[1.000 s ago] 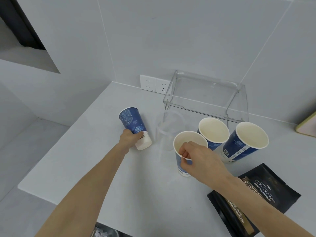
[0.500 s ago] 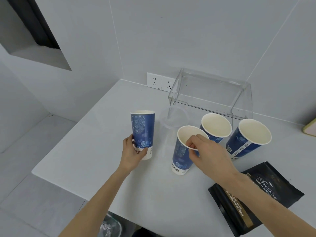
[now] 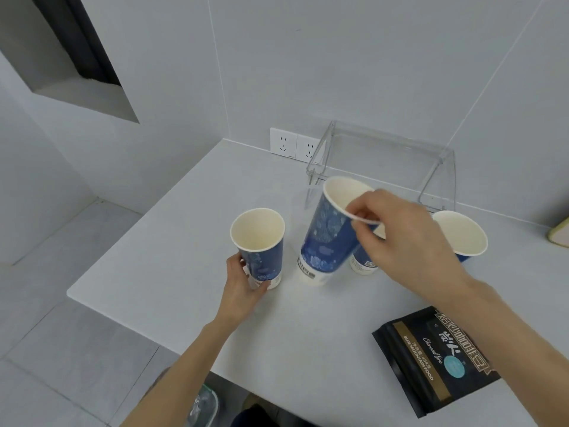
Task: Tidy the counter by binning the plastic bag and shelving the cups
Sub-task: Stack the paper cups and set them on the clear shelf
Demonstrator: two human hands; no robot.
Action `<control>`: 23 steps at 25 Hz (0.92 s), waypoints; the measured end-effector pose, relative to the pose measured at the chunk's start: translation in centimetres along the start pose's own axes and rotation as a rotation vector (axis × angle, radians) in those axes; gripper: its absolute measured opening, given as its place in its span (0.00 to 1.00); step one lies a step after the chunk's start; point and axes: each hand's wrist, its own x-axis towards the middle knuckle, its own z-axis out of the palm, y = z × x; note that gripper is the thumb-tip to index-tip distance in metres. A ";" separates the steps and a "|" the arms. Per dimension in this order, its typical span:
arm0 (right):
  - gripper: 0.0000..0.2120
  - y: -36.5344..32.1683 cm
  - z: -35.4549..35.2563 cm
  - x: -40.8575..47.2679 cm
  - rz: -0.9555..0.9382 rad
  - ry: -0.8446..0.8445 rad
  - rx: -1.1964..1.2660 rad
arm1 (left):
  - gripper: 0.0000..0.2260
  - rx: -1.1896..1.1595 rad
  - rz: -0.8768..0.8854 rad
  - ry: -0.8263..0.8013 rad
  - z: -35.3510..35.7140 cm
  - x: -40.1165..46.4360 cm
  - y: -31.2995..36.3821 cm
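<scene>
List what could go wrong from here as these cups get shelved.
The right hand pinches only the rim of the tilted cup; it may slip or crumple. Swinging it toward the clear shelf could knock the two cups standing behind the hand. The left hand holds its cup low, so it might tip.

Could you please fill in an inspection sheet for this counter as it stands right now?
Surface: white counter, set into a corner of white walls.
Job's things: four blue paper cups; left cup upright, middle cup tilted, a third mostly hidden behind the right hand, far right cup upright. Clear acrylic shelf empty.
Clutter: black coffee pouch lying flat at the front right; clear plastic cup, faint.
Grippers: left hand grips the left cup's base; right hand pinches the middle cup's rim.
Cables: nothing seen.
Surroundings: double wall socket; a bin shows below the counter edge.
</scene>
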 end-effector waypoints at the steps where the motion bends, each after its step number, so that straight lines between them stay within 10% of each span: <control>1: 0.05 -0.6 -0.9 0.6 -0.039 0.052 0.013 | 0.29 0.017 0.004 -0.002 -0.1 0.0 0.0; 6: 0.06 -4.1 -2.4 3.5 -0.227 0.193 0.075 | 0.33 0.042 0.024 -0.051 -1.0 -0.5 0.6; 23: 0.07 -0.9 9.2 3.1 -0.283 -0.364 -0.081 | 0.37 -0.017 0.213 -0.021 -5.2 -1.1 6.2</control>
